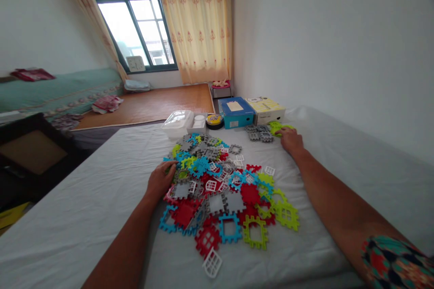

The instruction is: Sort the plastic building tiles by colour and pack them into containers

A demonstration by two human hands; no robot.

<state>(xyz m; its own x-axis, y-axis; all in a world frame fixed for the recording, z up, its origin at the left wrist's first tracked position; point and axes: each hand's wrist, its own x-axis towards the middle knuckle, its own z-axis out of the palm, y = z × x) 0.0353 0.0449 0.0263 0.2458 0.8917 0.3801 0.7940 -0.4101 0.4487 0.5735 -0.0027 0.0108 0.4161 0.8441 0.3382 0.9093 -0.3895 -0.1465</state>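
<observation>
A heap of flat interlocking plastic tiles (220, 189) in red, blue, grey, lime and white lies on a white sheet (95, 198). My left hand (161, 180) rests on the heap's left edge, fingers curled among the pieces; what it grips is hidden. My right hand (290, 139) reaches far out and is closed on a lime green tile (276, 127) beside a small group of grey tiles (259, 133).
At the sheet's far edge stand a clear plastic container (178, 123), a round yellow tin (214, 120), a blue box (236, 112) and a yellow-white box (266, 109). A white wall runs along the right. A wooden platform, curtains and window lie beyond.
</observation>
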